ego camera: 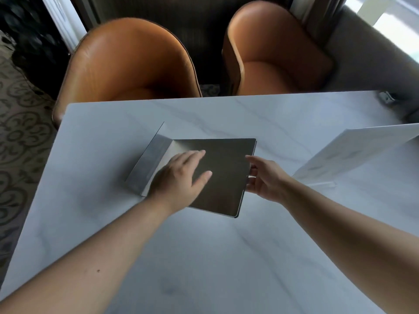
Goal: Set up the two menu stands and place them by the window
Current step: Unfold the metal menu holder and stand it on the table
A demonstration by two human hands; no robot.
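A grey metal menu stand lies on the white marble table, its folded foot flap at the left. My left hand rests flat on its dark panel, fingers spread. My right hand grips the panel's right edge, thumb above and fingers beneath, and that edge looks slightly lifted. A second menu stand, showing a white printed sheet, stands tilted at the table's right side, apart from both hands.
Two orange leather chairs stand behind the table's far edge. A bright window is at the upper right, past a grey ledge. Patterned carpet lies to the left. A small metal object sits at the table's far right corner.
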